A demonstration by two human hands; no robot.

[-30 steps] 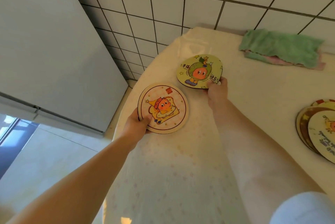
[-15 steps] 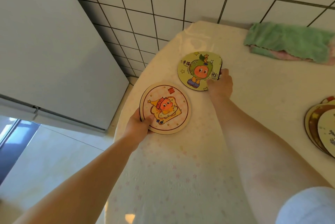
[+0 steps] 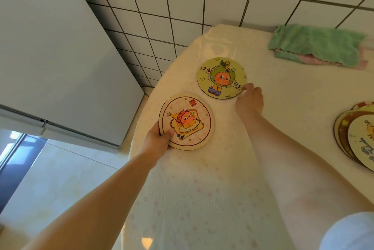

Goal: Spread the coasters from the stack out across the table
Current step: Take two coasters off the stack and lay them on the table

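A round pink coaster (image 3: 187, 121) with a cartoon toast figure lies near the table's left edge; my left hand (image 3: 156, 140) grips its near-left rim, thumb on top. Further back a round green-yellow coaster (image 3: 221, 77) with a cartoon figure lies flat on the table; the fingertips of my right hand (image 3: 250, 99) pinch its right rim. The stack of remaining coasters (image 3: 356, 138) sits at the right edge of the view, partly cut off.
The table (image 3: 202, 199) wears a pale cloth with small pink stars and curves off on the left. A folded green and pink cloth (image 3: 315, 45) lies at the back by the tiled wall (image 3: 202, 3). A white appliance (image 3: 50, 47) stands left.
My right hand has lowered the green-yellow coaster from a tilted hold to flat on the table. My left hand and the pink coaster have barely moved.
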